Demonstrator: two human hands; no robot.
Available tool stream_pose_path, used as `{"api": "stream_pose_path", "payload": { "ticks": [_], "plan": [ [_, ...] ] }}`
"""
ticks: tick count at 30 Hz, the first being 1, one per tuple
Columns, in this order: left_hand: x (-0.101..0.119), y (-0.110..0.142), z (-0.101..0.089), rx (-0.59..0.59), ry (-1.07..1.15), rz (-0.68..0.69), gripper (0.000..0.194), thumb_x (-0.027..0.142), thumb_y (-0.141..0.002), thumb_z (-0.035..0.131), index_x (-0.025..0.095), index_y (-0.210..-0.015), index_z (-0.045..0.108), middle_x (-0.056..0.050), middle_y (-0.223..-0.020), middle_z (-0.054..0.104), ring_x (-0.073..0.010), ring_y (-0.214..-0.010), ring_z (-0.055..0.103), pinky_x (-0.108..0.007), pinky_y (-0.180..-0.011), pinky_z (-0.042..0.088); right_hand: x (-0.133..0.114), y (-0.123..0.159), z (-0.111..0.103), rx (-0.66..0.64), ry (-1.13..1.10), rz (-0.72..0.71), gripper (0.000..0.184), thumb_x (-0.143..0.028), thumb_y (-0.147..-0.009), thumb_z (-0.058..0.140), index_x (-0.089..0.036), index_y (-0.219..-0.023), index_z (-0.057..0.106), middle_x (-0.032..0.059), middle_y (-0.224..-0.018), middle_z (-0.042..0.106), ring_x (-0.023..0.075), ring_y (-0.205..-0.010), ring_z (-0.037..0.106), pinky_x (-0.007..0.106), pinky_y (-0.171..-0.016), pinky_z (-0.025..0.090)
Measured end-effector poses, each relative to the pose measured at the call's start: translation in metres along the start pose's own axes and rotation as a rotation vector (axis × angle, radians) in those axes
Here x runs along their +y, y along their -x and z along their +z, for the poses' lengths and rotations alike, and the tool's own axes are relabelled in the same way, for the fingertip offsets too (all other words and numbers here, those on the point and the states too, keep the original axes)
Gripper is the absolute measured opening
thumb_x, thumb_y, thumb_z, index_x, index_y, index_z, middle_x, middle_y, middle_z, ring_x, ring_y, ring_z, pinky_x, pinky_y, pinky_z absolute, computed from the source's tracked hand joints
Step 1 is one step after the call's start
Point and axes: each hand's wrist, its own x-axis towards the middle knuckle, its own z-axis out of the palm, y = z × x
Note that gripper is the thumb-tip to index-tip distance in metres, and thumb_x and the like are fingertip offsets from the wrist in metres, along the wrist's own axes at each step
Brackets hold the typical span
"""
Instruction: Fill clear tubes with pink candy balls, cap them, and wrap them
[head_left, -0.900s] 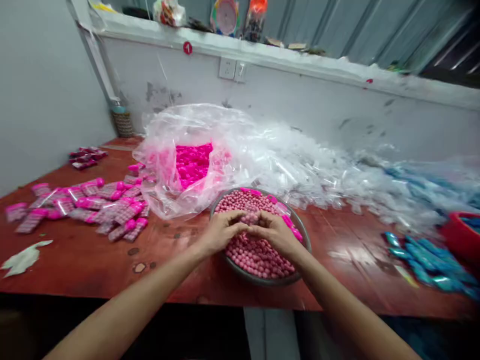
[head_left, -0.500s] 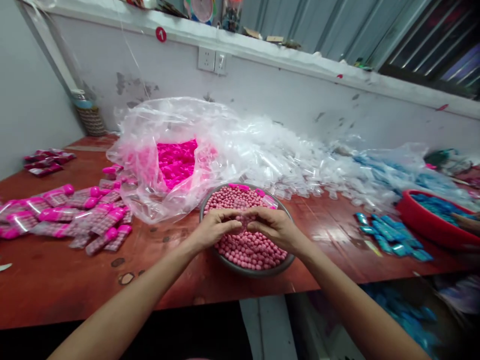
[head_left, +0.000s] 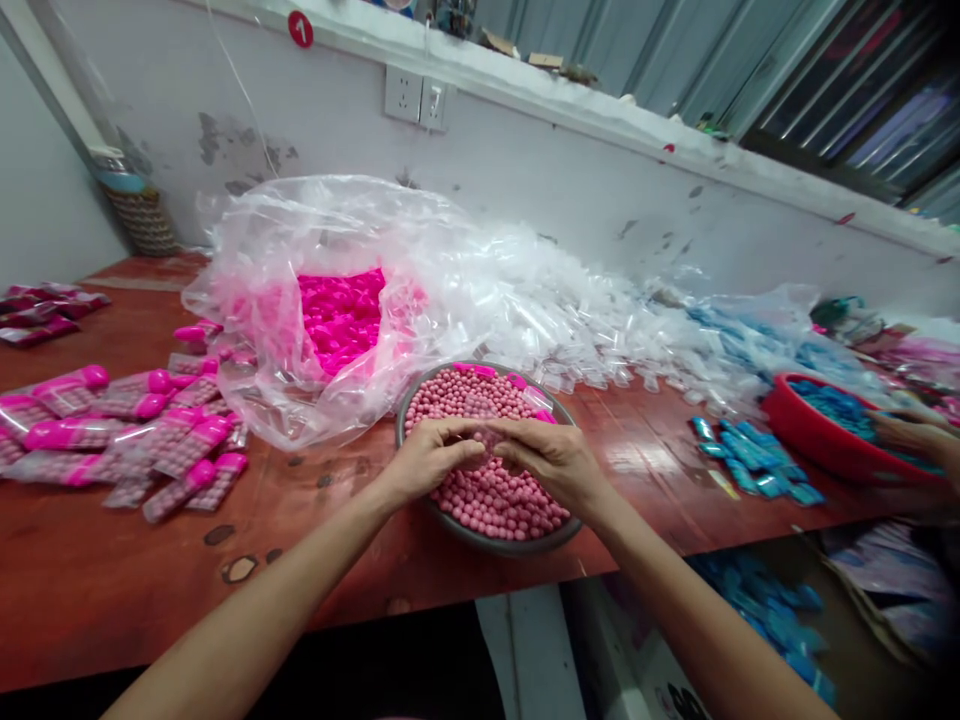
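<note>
My left hand point(head_left: 431, 460) and my right hand point(head_left: 555, 462) meet over a dark-rimmed basin point(head_left: 517, 548) of round pink beads point(head_left: 491, 512). Between their fingertips they grip a clear plastic container point(head_left: 486, 432), partly hidden by the fingers. Its opening is hard to make out against the beads. Bright pink caps point(head_left: 480, 370) and another clear container point(head_left: 538, 400) lie on the beads along the far rim. Filled containers with pink caps point(head_left: 161, 440) are piled on the table to the left.
Behind the basin lies a clear bag point(head_left: 292, 215) of pink caps, beside a heap of clear containers point(head_left: 555, 300). At right, a co-worker's hand point(head_left: 911, 435) reaches into a red basin point(head_left: 814, 430) of blue pieces. Blue packets point(head_left: 757, 455) lie nearby on the red-brown table point(head_left: 337, 560).
The camera view has shifted and tilted slightly, so the surroundings sit further left. My hands keep nearly the same pose on the clear container. The co-worker's hand shows more at the red basin.
</note>
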Motion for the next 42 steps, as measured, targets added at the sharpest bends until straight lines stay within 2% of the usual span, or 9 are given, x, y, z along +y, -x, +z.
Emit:
{"api": "stream_pose_path", "payload": {
  "ticks": [3, 8, 13, 17, 21, 25, 31, 36, 42],
  "plan": [
    [0.001, 0.001, 0.000, -0.041, 0.107, -0.085, 0.035, 0.028, -0.068, 0.066, 0.013, -0.099, 0.066, -0.005, -0.084, 0.067, -0.0179, -0.076, 0.062, -0.031, -0.073, 0.049, -0.003, -0.001, -0.010, -0.120, 0.172, -0.101, 0.036, -0.024, -0.082, 0.054, -0.030, -0.117, 0.057, 0.0022, -0.098, 0.068, 0.0167, -0.079, 0.065, 0.027, -0.071, 0.051],
    [0.009, 0.002, 0.002, 0.121, 0.167, -0.032, 0.033, 0.027, -0.066, 0.069, 0.015, -0.096, 0.067, -0.004, -0.093, 0.066, -0.0181, -0.083, 0.061, -0.032, -0.077, 0.050, 0.002, 0.009, -0.031, -0.068, -0.031, 0.116, 0.052, -0.025, -0.085, 0.046, -0.027, -0.135, 0.033, 0.0005, -0.083, 0.069, 0.0117, -0.056, 0.062, 0.025, -0.056, 0.054],
    [0.011, -0.001, 0.001, 0.097, -0.024, 0.077, 0.028, 0.028, -0.073, 0.063, 0.016, -0.098, 0.066, -0.006, -0.096, 0.066, -0.0200, -0.089, 0.060, -0.031, -0.078, 0.050, 0.025, 0.026, -0.058, 0.019, 0.167, 0.198, 0.036, -0.031, -0.080, 0.055, -0.022, -0.115, 0.057, 0.0045, -0.102, 0.067, 0.0190, -0.095, 0.062, 0.031, -0.083, 0.048],
    [0.007, -0.005, 0.002, 0.142, -0.087, 0.114, 0.025, 0.029, -0.076, 0.059, 0.016, -0.097, 0.064, -0.006, -0.097, 0.066, -0.0201, -0.092, 0.059, -0.031, -0.081, 0.048, 0.054, 0.033, -0.073, 0.165, 0.361, 0.241, 0.023, -0.029, -0.084, 0.047, -0.021, -0.097, 0.064, 0.0040, -0.095, 0.069, 0.0186, -0.087, 0.063, 0.029, -0.079, 0.048],
    [0.006, -0.005, 0.006, 0.155, -0.116, 0.086, 0.024, 0.030, -0.076, 0.060, 0.016, -0.094, 0.065, -0.005, -0.094, 0.066, -0.0188, -0.088, 0.059, -0.029, -0.079, 0.049, 0.069, 0.030, -0.068, 0.042, 0.614, 0.274, 0.022, -0.029, -0.084, 0.048, -0.022, -0.096, 0.064, 0.0046, -0.096, 0.068, 0.0190, -0.087, 0.062, 0.028, -0.074, 0.046],
    [0.009, -0.004, 0.010, 0.162, 0.010, 0.025, 0.027, 0.034, -0.075, 0.061, 0.016, -0.095, 0.064, -0.005, -0.094, 0.065, -0.0189, -0.085, 0.060, -0.030, -0.073, 0.052, 0.068, 0.020, -0.056, -0.067, 0.899, 0.365, 0.022, -0.033, -0.084, 0.049, -0.023, -0.092, 0.066, 0.0080, -0.094, 0.066, 0.0224, -0.091, 0.059, 0.030, -0.073, 0.044],
    [0.006, -0.001, 0.016, 0.157, 0.151, -0.055, 0.030, 0.033, -0.070, 0.066, 0.015, -0.094, 0.063, -0.003, -0.085, 0.063, -0.0153, -0.076, 0.058, -0.032, -0.070, 0.054, 0.067, 0.018, -0.053, -0.095, 0.919, 0.419, 0.026, -0.042, -0.084, 0.047, -0.022, -0.089, 0.064, 0.0066, -0.088, 0.067, 0.0208, -0.082, 0.062, 0.026, -0.061, 0.041],
    [0.003, 0.000, 0.016, 0.140, 0.133, -0.045, 0.031, 0.032, -0.068, 0.067, 0.015, -0.094, 0.063, -0.002, -0.081, 0.061, -0.0142, -0.074, 0.057, -0.031, -0.068, 0.053, 0.067, 0.021, -0.054, -0.082, 0.873, 0.353, 0.031, -0.045, -0.083, 0.047, -0.023, -0.100, 0.061, 0.0069, -0.092, 0.068, 0.0215, -0.082, 0.062, 0.027, -0.064, 0.042],
    [0.005, 0.006, 0.009, 0.186, 0.167, -0.041, 0.030, 0.031, -0.069, 0.067, 0.014, -0.094, 0.063, -0.002, -0.081, 0.061, -0.0144, -0.073, 0.057, -0.031, -0.070, 0.052, 0.065, 0.014, -0.045, -0.170, 0.775, 0.074, 0.029, -0.033, -0.086, 0.048, -0.021, -0.110, 0.059, 0.0075, -0.107, 0.065, 0.0210, -0.096, 0.058, 0.031, -0.081, 0.043]
  ]
}}
